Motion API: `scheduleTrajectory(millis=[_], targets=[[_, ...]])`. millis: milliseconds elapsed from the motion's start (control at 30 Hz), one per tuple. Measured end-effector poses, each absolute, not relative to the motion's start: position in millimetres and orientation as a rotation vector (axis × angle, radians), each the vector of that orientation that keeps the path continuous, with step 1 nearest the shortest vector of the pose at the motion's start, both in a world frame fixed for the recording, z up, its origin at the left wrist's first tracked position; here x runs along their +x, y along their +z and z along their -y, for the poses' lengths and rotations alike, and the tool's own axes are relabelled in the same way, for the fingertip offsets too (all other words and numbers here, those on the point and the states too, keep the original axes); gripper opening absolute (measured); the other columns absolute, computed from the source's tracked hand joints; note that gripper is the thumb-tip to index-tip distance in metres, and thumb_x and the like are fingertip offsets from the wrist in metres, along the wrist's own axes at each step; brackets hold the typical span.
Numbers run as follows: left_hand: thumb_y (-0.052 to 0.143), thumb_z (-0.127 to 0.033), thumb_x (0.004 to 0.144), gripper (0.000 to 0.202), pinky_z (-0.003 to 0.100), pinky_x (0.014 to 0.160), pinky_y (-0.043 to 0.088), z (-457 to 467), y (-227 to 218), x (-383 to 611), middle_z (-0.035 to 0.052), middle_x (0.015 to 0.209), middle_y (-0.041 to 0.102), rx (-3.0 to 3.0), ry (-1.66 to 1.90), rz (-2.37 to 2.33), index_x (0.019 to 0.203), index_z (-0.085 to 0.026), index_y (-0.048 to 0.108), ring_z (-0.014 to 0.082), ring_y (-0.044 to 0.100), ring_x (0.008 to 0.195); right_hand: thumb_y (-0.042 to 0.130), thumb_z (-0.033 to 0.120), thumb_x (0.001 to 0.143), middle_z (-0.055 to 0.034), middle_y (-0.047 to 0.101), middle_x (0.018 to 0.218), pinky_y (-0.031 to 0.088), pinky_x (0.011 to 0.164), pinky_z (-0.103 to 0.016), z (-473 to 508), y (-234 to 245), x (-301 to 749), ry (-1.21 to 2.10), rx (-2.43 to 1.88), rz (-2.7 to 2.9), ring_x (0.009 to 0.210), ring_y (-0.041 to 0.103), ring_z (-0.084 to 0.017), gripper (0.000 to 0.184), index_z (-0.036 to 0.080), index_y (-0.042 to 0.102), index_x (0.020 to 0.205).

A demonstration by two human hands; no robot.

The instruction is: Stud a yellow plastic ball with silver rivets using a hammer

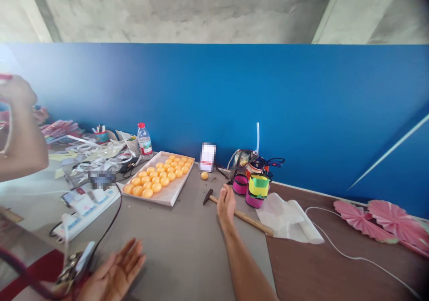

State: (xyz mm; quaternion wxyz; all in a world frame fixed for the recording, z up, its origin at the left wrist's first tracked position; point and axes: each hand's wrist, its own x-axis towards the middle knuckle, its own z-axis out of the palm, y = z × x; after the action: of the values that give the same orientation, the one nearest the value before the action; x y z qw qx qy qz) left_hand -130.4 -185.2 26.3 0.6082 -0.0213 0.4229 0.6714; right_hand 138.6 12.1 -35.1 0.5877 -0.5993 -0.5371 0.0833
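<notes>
grey tabletop, blue wall: right hand is resting on wooden-handled hammer, grip unclear; left hand is lying open; lifting is needing a closed grip.

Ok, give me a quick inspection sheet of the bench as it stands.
Surface: grey tabletop, brown board on the right.
Job's things: hammer lying flat; tray of orange balls; one loose ball.
Clutter: water bottle, coloured rolls, white sheet, paper strips.
Hands: right hand over the hammer handle, fingers' grip unclear; left hand open, palm up, holding nothing.
Cables: white cable across the brown board; power strip.
Surroundings: blue wall; pink paper fans; another person's arm far left.
</notes>
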Motion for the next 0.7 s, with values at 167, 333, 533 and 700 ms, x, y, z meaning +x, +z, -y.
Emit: scheduleTrajectory(millis=[167, 333, 533, 700], targets=[[-0.041, 0.004, 0.063, 0.037, 0.024, 0.050, -0.020, 195, 11, -131, -0.0031, 0.056, -0.014, 0.140, 1.305, -0.864, 0.057, -0.005, -0.005, -0.0043, 0.032, 0.035, 0.028, 0.038, 0.088, -0.0155, 0.061, 0.102, 0.040, 0.085, -0.036, -10, -34, 139, 0.180, -1.396, 1.266, 0.095, 0.056, -0.022, 0.043, 0.010, 0.055, 0.105], [-0.052, -0.032, 0.028, 0.075, 0.050, 0.048, 0.016, 144, 45, -174, -0.0081, 0.060, -0.007, 0.551, 1.162, -0.569, 0.048, 0.003, 0.011, -0.0051, 0.044, 0.066, 0.027, 0.038, 0.088, -0.0150, 0.061, 0.099, 0.041, 0.083, -0.036, -10, -34, 139, 0.151, -1.386, 1.281, 0.093, 0.056, -0.022, 0.042, 0.011, 0.055, 0.104], [-0.029, -0.063, 0.062, 0.096, 0.038, 0.057, 0.003, 164, 32, -159, -0.0058, 0.045, 0.040, 0.680, 1.250, -0.689, 0.062, 0.011, 0.032, 0.0115, 0.042, 0.111, 0.028, 0.037, 0.087, -0.0149, 0.061, 0.099, 0.041, 0.083, -0.036, -10, -35, 140, 0.173, -1.399, 1.278, 0.092, 0.056, -0.022, 0.042, 0.010, 0.055, 0.105], [0.049, -0.048, 0.079, 0.023, 0.037, 0.060, 0.046, 239, 17, -117, 0.0044, 0.096, 0.063, 0.320, 1.406, -1.039, 0.089, -0.030, 0.060, 0.0275, 0.053, 0.104, 0.028, 0.038, 0.087, -0.0163, 0.061, 0.099, 0.040, 0.084, -0.036, -9, -35, 141, 0.168, -1.396, 1.275, 0.093, 0.056, -0.022, 0.044, 0.009, 0.055, 0.104]])
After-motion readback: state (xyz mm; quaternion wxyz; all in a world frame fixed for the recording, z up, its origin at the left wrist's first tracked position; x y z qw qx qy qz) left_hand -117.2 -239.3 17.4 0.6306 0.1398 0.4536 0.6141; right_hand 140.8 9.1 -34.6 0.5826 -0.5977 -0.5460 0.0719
